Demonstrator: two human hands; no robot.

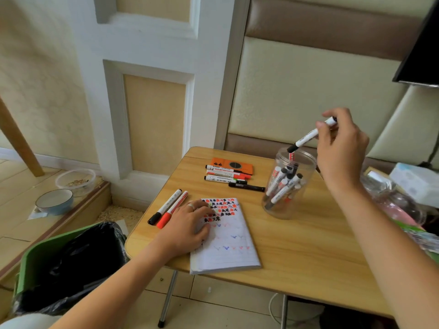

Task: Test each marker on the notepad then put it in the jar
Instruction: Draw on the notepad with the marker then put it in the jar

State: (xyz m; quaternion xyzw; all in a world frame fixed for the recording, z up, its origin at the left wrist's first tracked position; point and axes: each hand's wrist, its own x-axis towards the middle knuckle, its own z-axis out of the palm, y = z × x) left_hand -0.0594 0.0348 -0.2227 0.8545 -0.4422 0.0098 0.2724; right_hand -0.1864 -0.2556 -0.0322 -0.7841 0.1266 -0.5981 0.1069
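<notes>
My right hand (342, 148) pinches a white marker with a black cap (306, 138), tilted cap-down just above the open mouth of the clear plastic jar (275, 210). Several markers stand inside the jar. My left hand (187, 227) rests flat on the notepad (231, 248), which carries rows of red, black and blue test marks. Two markers, one black-capped (165, 207) and one red-capped (172, 209), lie just left of the notepad. Several more markers (225, 178) lie in a row at the table's far side.
An orange case (244, 162) lies behind the marker row on the wooden folding table (308, 252). A green bin with a black liner (66, 264) stands at the table's left. Bowls (54, 200) sit on the floor step. Bags and a box (413, 184) crowd the right edge.
</notes>
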